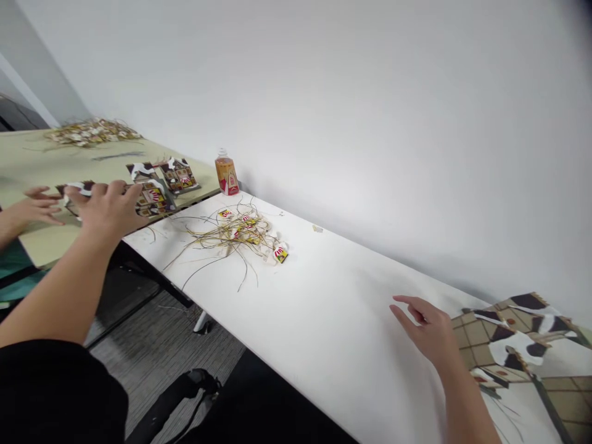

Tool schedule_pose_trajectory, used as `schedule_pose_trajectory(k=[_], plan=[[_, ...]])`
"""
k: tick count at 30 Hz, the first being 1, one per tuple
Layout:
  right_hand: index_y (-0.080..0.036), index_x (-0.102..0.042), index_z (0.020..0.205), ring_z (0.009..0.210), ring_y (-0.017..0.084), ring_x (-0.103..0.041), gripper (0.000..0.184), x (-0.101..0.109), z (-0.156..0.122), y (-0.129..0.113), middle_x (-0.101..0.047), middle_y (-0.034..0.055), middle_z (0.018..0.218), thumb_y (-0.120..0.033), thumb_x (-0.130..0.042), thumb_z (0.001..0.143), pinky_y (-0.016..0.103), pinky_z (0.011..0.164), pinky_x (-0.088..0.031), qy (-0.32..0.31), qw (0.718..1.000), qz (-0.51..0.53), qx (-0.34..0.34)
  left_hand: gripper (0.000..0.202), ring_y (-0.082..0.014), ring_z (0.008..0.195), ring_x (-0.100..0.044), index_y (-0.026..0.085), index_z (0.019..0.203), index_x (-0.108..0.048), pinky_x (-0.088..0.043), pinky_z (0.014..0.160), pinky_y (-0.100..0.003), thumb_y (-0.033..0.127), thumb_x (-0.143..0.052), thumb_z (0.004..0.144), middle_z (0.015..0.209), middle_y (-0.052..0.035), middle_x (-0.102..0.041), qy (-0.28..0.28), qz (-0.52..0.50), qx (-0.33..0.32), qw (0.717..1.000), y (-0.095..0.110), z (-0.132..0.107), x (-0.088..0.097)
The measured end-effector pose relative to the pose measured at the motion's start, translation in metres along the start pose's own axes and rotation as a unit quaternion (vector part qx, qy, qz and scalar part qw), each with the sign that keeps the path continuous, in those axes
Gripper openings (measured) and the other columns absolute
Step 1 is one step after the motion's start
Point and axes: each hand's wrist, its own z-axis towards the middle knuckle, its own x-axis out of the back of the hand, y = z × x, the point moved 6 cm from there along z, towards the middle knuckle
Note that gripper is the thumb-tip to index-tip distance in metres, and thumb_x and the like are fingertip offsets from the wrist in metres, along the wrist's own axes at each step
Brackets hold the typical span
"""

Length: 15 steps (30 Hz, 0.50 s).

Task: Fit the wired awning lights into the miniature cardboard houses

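My left hand (108, 213) reaches over the pale table at the left, its fingers spread. It is next to a small snowy-roofed model house (153, 196) and partly covers another model house (74, 196); I cannot tell whether it touches either. A third model house (179, 175) stands just behind them. My right hand (428, 333) hovers above the white table (324, 308), thumb and forefinger apart, with nothing in it. Close to its right are several brown-and-white model houses (518, 339), tilted and overlapping.
Another person's hand (34, 213) is beside my left hand. On the white table lies a tangle of thin wires (235, 231) with small colourful pieces. A bottle with orange contents (226, 174) stands by the wall. A larger wired pile (92, 131) lies at the far left.
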Motion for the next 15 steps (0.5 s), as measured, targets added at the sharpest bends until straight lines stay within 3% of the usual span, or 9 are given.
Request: schedule_pose_trajectory(k=[2,4,7,9,15], plan=[[-0.021,-0.07,0.088,0.048,0.012,-0.038,0.031,-0.001,0.0,0.0,-0.041,-0.0031,0.054,-0.049,-0.057,0.083,0.027,0.051,-0.036,0.007,1.0,-0.006,0.008,0.08,-0.0401,0.115,-0.028,0.045,0.135,-0.033,-0.001,0.094,-0.068,0.069,-0.045,0.059,0.098,0.0064,-0.062,-0.001,0.085,0.048,0.995,-0.016,0.014,-0.017],[-0.021,-0.07,0.087,0.047,0.011,-0.038,0.031,-0.002,-0.001,0.0,-0.043,-0.0031,0.054,-0.048,-0.056,0.083,0.026,0.05,-0.036,0.01,1.0,-0.011,0.012,0.078,-0.0413,0.115,-0.032,0.027,0.127,-0.048,-0.004,0.094,-0.067,0.062,-0.05,0.057,0.11,-0.0028,-0.06,-0.054,0.175,0.1,0.978,-0.03,0.028,-0.033],[-0.022,-0.07,0.087,0.048,0.01,-0.04,0.031,-0.004,-0.003,0.003,-0.045,-0.0033,0.055,-0.049,-0.056,0.084,0.025,0.05,-0.036,0.004,1.0,-0.025,0.011,0.076,-0.0464,0.117,-0.035,0.011,0.123,-0.05,-0.012,0.095,-0.064,0.053,-0.054,0.059,0.129,-0.0199,-0.049,-0.124,0.259,0.176,0.942,-0.049,0.045,-0.044],[-0.022,-0.07,0.087,0.048,0.01,-0.04,0.03,-0.006,-0.004,0.005,-0.045,-0.0034,0.055,-0.049,-0.056,0.084,0.025,0.051,-0.036,-0.001,0.999,-0.036,0.008,0.079,-0.0497,0.119,-0.034,0.009,0.126,-0.046,-0.012,0.096,-0.064,0.054,-0.055,0.061,0.134,-0.0252,-0.043,-0.156,0.264,0.198,0.931,-0.059,0.055,-0.048],[-0.022,-0.069,0.09,0.049,0.01,-0.039,0.028,-0.012,-0.005,0.008,-0.04,-0.0044,0.055,-0.047,-0.056,0.085,0.025,0.052,-0.036,-0.011,0.999,-0.048,0.012,0.08,-0.0525,0.123,-0.033,0.01,0.13,-0.043,-0.007,0.098,-0.066,0.052,-0.054,0.062,0.136,-0.0272,-0.04,-0.197,0.256,0.216,0.922,-0.076,0.083,-0.059]])
